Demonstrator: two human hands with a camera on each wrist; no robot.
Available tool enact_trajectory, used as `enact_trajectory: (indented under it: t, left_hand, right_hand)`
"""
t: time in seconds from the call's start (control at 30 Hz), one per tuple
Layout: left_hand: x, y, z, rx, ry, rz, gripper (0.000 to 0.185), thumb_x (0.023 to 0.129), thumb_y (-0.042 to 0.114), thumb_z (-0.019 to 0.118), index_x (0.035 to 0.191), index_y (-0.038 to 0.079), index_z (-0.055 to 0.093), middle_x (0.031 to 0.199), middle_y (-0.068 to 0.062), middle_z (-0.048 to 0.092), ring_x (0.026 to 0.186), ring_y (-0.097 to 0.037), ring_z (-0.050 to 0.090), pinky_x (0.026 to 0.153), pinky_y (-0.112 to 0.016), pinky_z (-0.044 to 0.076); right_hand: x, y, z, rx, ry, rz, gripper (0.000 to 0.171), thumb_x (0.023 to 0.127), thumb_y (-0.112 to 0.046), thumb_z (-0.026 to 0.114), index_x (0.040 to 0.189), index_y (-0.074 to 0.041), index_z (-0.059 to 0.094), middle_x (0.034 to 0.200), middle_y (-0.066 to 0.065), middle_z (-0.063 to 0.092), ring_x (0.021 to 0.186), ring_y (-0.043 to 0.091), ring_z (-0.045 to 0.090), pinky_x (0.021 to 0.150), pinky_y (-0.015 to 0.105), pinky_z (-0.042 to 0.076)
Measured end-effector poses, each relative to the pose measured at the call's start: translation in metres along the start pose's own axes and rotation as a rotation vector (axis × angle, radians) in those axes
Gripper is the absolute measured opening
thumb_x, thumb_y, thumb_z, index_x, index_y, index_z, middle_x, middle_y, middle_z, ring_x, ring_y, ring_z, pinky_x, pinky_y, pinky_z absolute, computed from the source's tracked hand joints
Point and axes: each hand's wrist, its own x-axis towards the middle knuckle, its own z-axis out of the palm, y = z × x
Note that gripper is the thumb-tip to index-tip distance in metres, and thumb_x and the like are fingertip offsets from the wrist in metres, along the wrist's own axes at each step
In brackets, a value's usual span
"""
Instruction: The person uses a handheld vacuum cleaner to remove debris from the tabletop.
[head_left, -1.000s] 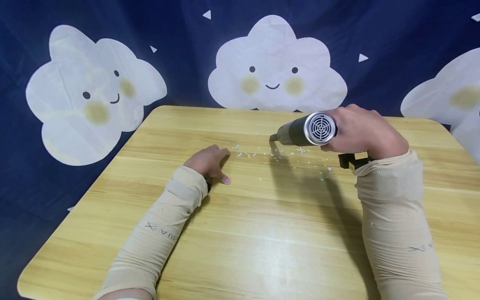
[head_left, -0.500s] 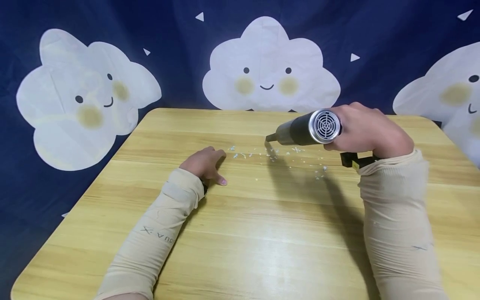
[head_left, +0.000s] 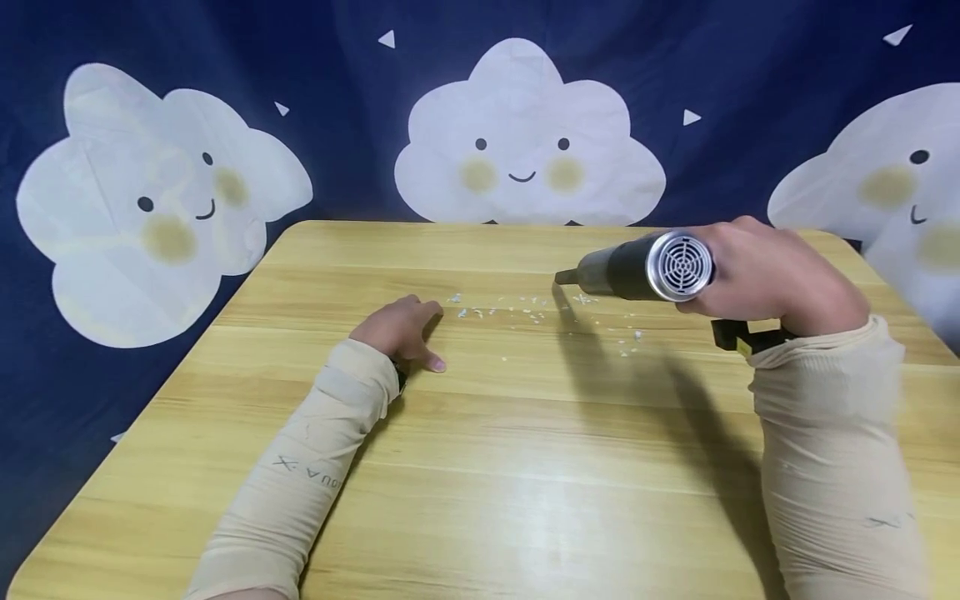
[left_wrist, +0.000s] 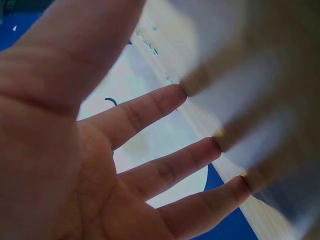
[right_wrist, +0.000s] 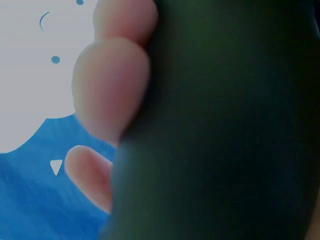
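Note:
My right hand (head_left: 772,271) grips a black handheld vacuum cleaner (head_left: 630,268) with a silver vented end. Its narrow nozzle (head_left: 567,277) points left and down, close over the table. Small white and pale-blue scraps (head_left: 534,315) lie scattered in a band around and below the nozzle tip. In the right wrist view, the vacuum's dark body (right_wrist: 215,120) fills most of the picture, with fingertips (right_wrist: 112,87) curled round it. My left hand (head_left: 401,331) rests its fingertips on the table left of the scraps, holding nothing. Its fingers (left_wrist: 165,172) are spread in the left wrist view.
A light wood-grain table (head_left: 450,467) with rounded corners spans the view. Behind it hangs a dark-blue cloth (head_left: 337,50) printed with smiling white clouds (head_left: 525,108). Both forearms wear beige sleeves (head_left: 292,475).
My right hand has carried the vacuum to the right relative to the scraps, mostly in the last half second. My left hand stays at its place on the table. The head view has shifted slightly.

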Motion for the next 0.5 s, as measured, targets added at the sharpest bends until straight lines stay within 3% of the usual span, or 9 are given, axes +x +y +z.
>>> enact_trajectory:
  t: [0.2, 0.5]
  left_hand:
    - [-0.001, 0.000, 0.000, -0.006, -0.008, -0.006, 0.086, 0.070, 0.040, 0.086, 0.141, 0.013, 0.046, 0.129, -0.015, 0.048, 0.115, -0.032, 0.050, 0.095, -0.048, 0.043]
    - [0.000, -0.001, 0.000, -0.008, 0.007, 0.006, 0.085, 0.069, 0.040, 0.087, 0.140, 0.014, 0.048, 0.127, -0.015, 0.050, 0.113, -0.032, 0.051, 0.094, -0.047, 0.044]
  right_hand:
    - [-0.009, 0.010, 0.000, 0.011, -0.013, 0.021, 0.049, 0.063, -0.014, 0.080, 0.109, -0.013, 0.064, 0.076, 0.000, 0.063, 0.061, 0.018, 0.052, 0.052, 0.037, 0.040]
    - [-0.008, 0.014, 0.003, 0.020, 0.002, -0.023, 0.041, 0.062, -0.014, 0.080, 0.099, -0.012, 0.064, 0.073, 0.000, 0.060, 0.060, 0.018, 0.051, 0.051, 0.036, 0.041]
